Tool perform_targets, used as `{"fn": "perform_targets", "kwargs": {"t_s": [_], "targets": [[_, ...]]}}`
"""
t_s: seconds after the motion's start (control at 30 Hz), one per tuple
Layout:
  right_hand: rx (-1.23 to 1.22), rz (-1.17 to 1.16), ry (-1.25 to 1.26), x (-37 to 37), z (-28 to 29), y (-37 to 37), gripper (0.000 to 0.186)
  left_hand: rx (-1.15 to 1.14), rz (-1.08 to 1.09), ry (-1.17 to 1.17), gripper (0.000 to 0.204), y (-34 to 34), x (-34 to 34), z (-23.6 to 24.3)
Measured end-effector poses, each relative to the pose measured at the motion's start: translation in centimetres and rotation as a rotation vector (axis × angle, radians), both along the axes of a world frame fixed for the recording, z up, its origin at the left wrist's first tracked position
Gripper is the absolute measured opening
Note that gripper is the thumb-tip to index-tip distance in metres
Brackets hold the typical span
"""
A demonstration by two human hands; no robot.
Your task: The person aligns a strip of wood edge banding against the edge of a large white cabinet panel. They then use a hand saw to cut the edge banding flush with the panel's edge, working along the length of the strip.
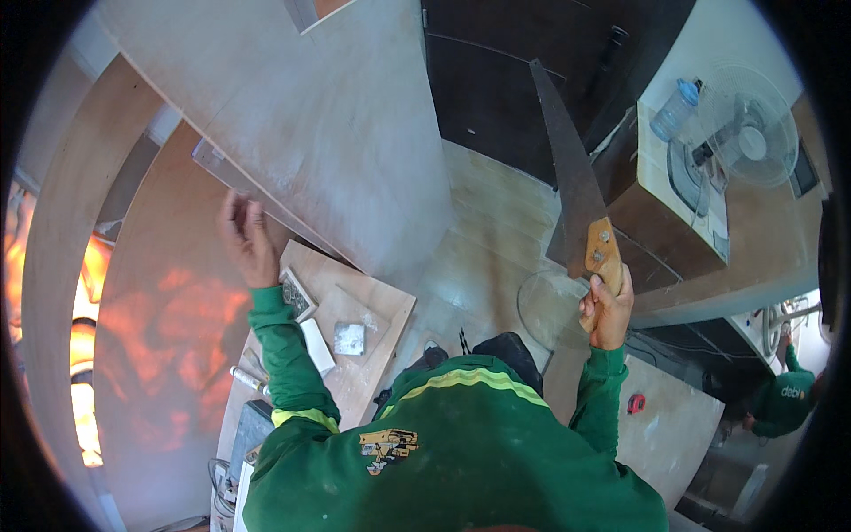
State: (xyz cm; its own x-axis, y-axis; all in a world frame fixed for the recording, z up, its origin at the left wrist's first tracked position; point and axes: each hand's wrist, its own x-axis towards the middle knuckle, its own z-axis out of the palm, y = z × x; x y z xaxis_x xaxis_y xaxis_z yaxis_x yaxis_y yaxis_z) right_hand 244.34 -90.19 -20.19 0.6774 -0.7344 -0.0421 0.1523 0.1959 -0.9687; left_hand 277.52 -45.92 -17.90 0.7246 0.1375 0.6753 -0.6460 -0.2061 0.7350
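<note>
Our right grip (608, 310) is wrapped around the wooden handle (601, 241) of the handsaw (573, 173), whose blade points away from us toward the dark door (496, 97). Our left grip (250, 241), slightly blurred, is empty and loosely spread near the edge of the large pale panel (328, 124).

Black rim, curved fisheye edges, orange glow across left panel (160, 355), blurred left hand (249, 241)
</note>
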Motion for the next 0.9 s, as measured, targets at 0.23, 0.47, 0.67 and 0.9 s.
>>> {"fn": "perform_targets", "kwargs": {"t_s": [0.23,0.47,0.67,0.9], "targets": [[-0.012,0.087,0.105,9.0,-1.9,-8.4,0.037,0.080,0.313,-0.193,0.060,-0.8,8.6,10.8],[-0.117,0.244,0.185,18.5,-3.2,-18.0,0.034,-0.085,0.483,0.094,0.059,-0.5,17.3,16.3],[-0.105,0.293,-0.129,23.4,-2.7,-23.9,0.040,-0.083,0.878,-0.052,0.059,1.5,22.4,15.0],[0.019,0.492,-0.251,32.4,-2.5,-29.0,0.036,-0.018,1.028,-0.185,0.075,-2.5,20.7,14.4]]}}
